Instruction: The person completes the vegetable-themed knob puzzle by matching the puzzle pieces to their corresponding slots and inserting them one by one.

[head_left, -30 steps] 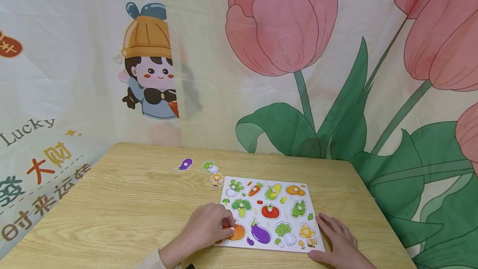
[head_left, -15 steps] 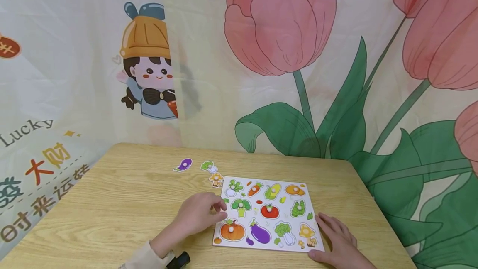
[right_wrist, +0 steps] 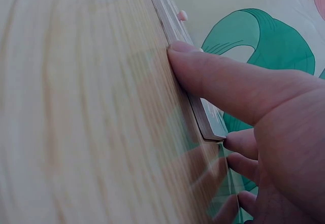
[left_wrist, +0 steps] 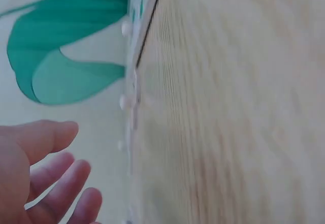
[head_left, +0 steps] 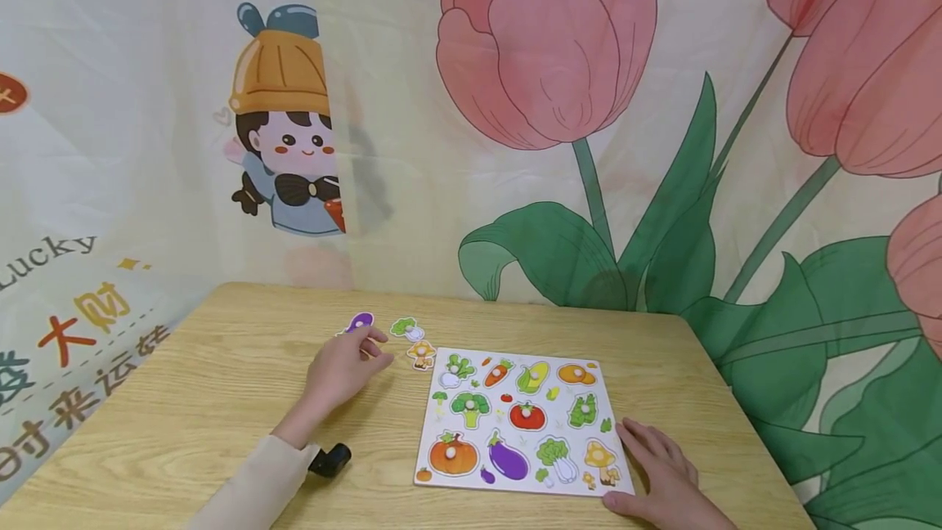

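My left hand reaches over the far left of the table, its fingers loosely spread beside a purple eggplant puzzle piece that it partly covers. The left wrist view shows nothing between its fingers. A bok choy piece and a mushroom piece lie to the right of that hand. On the white puzzle board, several vegetable pieces with knobs sit in place, among them a pumpkin. The printed eggplant, bok choy and mushroom shapes show no knobs. At the board's near right corner rests my right hand, thumb against the near edge, fingers along the side.
The wooden table reaches back to a curtain printed with tulips and a cartoon figure. A small black device sits at the left wrist below the pale sleeve.
My left hand has let go of the pumpkin piece at the board's near left and moved up and left to the eggplant piece. The right hand stays at the board's corner.
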`<act>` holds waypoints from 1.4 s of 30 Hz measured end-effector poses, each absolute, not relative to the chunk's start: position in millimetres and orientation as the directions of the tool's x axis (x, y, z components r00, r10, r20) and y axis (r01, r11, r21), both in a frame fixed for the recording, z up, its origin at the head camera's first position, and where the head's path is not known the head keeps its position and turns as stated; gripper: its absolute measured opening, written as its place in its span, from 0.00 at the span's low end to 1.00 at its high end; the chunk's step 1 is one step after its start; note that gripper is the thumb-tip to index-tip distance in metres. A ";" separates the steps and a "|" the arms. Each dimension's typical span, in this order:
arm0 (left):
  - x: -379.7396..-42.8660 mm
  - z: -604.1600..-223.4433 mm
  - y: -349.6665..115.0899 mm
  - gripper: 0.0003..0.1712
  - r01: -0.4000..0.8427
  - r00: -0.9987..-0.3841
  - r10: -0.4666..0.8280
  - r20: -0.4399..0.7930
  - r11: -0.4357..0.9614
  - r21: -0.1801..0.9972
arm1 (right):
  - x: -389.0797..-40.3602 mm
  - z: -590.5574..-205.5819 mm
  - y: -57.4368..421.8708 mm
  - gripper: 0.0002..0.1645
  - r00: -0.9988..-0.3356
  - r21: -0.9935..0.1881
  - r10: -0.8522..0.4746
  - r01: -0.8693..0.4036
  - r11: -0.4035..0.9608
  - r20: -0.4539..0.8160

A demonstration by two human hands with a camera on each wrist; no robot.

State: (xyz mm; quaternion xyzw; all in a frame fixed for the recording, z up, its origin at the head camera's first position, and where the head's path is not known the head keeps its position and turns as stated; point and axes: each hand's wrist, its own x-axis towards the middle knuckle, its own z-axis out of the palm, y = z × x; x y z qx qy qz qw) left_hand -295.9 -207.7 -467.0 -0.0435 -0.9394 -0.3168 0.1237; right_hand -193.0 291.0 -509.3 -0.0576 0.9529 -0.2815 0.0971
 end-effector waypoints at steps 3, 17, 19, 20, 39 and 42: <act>-306.9 -469.4 -213.9 0.23 0.109 -0.967 -0.058 0.249 0.788 0.606 | -193.5 -509.4 291.1 0.66 -0.975 -0.545 -0.161 -0.053 0.837 -0.152; -347.4 -479.5 -232.3 0.28 -0.071 -0.944 -0.264 0.196 0.747 0.661 | -194.5 -510.1 290.3 0.67 -0.978 -0.535 -0.139 -0.035 0.844 -0.156; -351.1 -479.9 -233.4 0.28 -0.079 -0.942 -0.273 0.194 0.743 0.664 | -194.7 -509.7 290.7 0.67 -0.978 -0.535 -0.139 -0.035 0.844 -0.155; -352.8 -480.3 -233.8 0.28 -0.084 -0.942 -0.277 0.190 0.742 0.665 | -195.0 -509.9 291.0 0.67 -0.978 -0.537 -0.139 -0.035 0.843 -0.155; -367.6 -490.6 -247.0 0.19 -0.137 -0.954 -0.275 0.119 0.754 0.642 | -194.5 -509.7 289.2 0.67 -0.978 -0.539 -0.136 -0.029 0.842 -0.159; -369.8 -493.0 -248.1 0.18 -0.140 -0.954 -0.275 0.117 0.755 0.641 | -193.9 -509.7 289.0 0.67 -0.978 -0.535 -0.136 -0.032 0.845 -0.156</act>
